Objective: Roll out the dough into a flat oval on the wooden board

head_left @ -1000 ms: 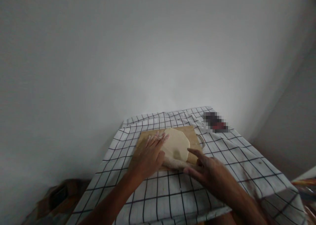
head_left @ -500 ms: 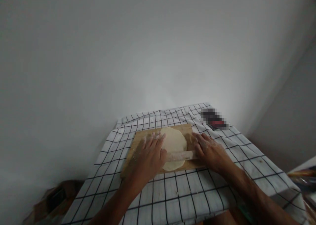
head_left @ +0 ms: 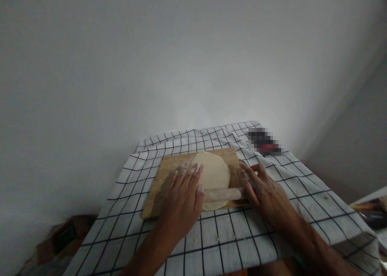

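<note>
A pale, flattened round of dough [head_left: 213, 171] lies on a wooden board [head_left: 157, 179]. Across its near part rests a floury rolling pin [head_left: 223, 194], with a strip of dough showing on my side of it. My left hand [head_left: 184, 199] covers the pin's left end, palm down, its floury fingers stretched forward over the board and the dough's left edge. At the other end, my right hand [head_left: 264, 191] holds the pin under its palm and thumb, with its fingers partly bent. Both pin ends are hidden by my hands.
A white cloth with black checks [head_left: 211, 243] covers the table, with small crumbs near its front. A blurred-out dark and red item [head_left: 264, 142] lies at the back right. The wall [head_left: 193, 66] rises behind. A brown box [head_left: 65, 235] sits low at left.
The rolling pin and both hands have shifted slightly toward me over the dough. My right hand's fingers have loosened and spread a little. The view has shifted slightly.
</note>
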A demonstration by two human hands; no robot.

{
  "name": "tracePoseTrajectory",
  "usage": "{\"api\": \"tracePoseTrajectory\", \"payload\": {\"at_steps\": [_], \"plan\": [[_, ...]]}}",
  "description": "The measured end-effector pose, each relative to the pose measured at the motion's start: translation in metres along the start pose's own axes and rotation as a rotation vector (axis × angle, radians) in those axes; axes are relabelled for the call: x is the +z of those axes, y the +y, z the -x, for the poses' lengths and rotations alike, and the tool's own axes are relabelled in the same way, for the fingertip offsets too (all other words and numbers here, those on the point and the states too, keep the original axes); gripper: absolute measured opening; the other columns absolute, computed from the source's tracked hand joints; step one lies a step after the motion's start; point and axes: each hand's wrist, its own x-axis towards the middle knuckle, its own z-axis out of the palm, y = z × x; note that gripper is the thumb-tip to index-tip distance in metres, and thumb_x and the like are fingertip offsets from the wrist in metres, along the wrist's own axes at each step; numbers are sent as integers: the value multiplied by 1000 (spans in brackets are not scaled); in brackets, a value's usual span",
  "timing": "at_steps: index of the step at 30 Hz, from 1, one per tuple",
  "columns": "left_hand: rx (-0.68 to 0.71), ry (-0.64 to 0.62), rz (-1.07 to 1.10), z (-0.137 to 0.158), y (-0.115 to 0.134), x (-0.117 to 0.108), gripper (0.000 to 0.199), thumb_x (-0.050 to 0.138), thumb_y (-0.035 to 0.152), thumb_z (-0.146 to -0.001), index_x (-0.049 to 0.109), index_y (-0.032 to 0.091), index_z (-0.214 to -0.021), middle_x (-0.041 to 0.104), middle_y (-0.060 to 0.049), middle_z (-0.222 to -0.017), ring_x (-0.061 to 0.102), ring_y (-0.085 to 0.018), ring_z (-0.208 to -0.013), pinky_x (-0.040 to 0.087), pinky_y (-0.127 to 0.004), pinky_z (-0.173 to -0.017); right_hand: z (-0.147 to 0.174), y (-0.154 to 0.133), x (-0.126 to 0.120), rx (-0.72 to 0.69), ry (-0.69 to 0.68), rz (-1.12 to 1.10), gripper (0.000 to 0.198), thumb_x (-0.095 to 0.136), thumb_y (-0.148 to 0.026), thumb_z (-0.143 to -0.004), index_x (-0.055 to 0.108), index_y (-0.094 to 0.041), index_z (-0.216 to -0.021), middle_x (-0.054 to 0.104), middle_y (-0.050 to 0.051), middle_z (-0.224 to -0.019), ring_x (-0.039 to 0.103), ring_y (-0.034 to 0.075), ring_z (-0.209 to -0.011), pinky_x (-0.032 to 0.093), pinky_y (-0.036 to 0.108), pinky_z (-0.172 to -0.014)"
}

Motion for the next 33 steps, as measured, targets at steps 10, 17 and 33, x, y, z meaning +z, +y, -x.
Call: {"api": "tracePoseTrajectory", "payload": {"at_steps": [10, 17, 33], "plan": [[31, 24, 68, 11, 2, 3, 58, 40, 22, -101, 31, 19, -158, 41, -4, -161, 25, -26, -154, 26, -53, -126, 11, -8, -3, 7, 0, -34, 33, 33, -34, -106, 58, -21, -124, 64, 9, -108, 68, 22, -92, 55, 33, -75], [9, -10, 122, 20, 8, 1, 56, 38, 24, -102, 31, 21, -158, 37, -4, -163, 24, -24, -154, 31, -49, -125, 15, -12, -3, 57, 51, -64, 32, 35, -36, -105, 63, -24, -114, 74, 6, -109, 72, 21, -87, 52, 31, -71], [-82, -36, -16, -17, 10, -4, 44, 39, 21, -98, 60, 12, -136, 53, -16, -150, 43, -37, -144, 35, -66, -116, -80, 16, 1, -58, -93, 169, 41, 37, -26, -103, 53, -16, -140, 65, 16, -129, 62, 25, -115, 52, 36, -92]]}}
